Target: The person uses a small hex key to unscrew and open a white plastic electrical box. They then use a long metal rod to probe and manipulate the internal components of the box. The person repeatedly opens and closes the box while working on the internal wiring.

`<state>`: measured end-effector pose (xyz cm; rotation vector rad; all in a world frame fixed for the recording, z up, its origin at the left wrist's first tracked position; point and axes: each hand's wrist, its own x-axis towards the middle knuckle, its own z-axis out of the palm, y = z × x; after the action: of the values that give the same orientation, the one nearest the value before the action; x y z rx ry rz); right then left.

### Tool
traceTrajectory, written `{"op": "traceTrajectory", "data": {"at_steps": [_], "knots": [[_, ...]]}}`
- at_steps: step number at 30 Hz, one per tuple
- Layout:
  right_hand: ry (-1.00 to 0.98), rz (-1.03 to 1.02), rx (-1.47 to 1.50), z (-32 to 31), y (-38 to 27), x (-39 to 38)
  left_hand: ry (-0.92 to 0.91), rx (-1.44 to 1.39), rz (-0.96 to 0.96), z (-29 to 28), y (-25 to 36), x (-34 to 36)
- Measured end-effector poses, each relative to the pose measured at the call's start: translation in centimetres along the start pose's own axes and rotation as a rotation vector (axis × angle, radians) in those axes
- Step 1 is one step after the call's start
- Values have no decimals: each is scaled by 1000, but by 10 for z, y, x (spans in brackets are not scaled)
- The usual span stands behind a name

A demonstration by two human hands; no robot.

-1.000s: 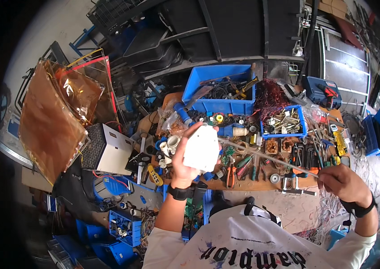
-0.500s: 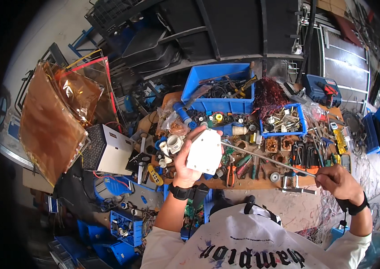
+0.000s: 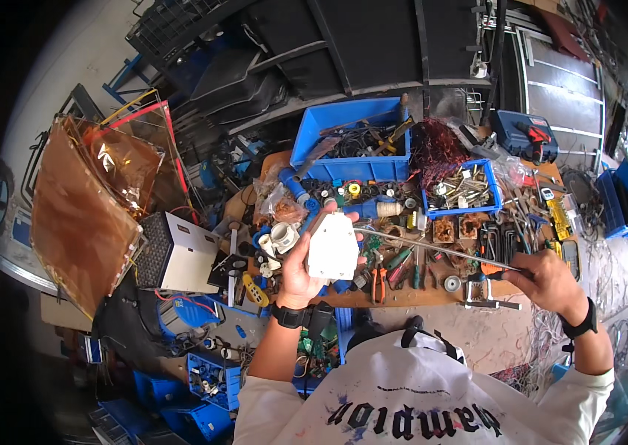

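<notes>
My left hand [image 3: 300, 271] holds a white plastic housing [image 3: 332, 248] from its left side, above the bench. The housing is a flat block with narrowed corners and small screw holes near its edges. In my closed right hand [image 3: 549, 281] is a long screwdriver [image 3: 433, 248] with a thin metal shaft. Its shaft runs left across the bench, and the tip reaches the housing's upper right edge. Whether the tip sits in a screw cannot be made out. My right fingers hide most of the handle.
A blue bin [image 3: 355, 165] of cables and tools stands at the back of the wooden bench [image 3: 403, 297]. Right of it is a blue tray [image 3: 462, 210] of metal parts. Orange-handled pliers [image 3: 378, 284] lie near the front edge. A perforated box [image 3: 188, 256] stands at left.
The view has shifted slightly. My right hand has moved a little up and left with the screwdriver, and its grip has turned. The housing has tilted slightly in my left hand.
</notes>
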<state>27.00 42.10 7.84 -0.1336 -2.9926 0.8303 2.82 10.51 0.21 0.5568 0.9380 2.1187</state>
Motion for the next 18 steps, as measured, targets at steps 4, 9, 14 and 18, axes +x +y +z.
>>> {"op": "traceTrajectory", "data": {"at_steps": [4, 9, 14, 18], "knots": [[74, 27, -108, 7, -8, -8, 91, 42, -124, 12, 8, -2], [173, 12, -230, 7, -17, -14, 132, -116, -285, 7, 3, -4], [149, -73, -276, -10, -18, -19, 135, -12, -251, 8, 1, -12], [70, -83, -232, -18, 0, -24, 98, 149, -244, 4, -4, -19]]}}
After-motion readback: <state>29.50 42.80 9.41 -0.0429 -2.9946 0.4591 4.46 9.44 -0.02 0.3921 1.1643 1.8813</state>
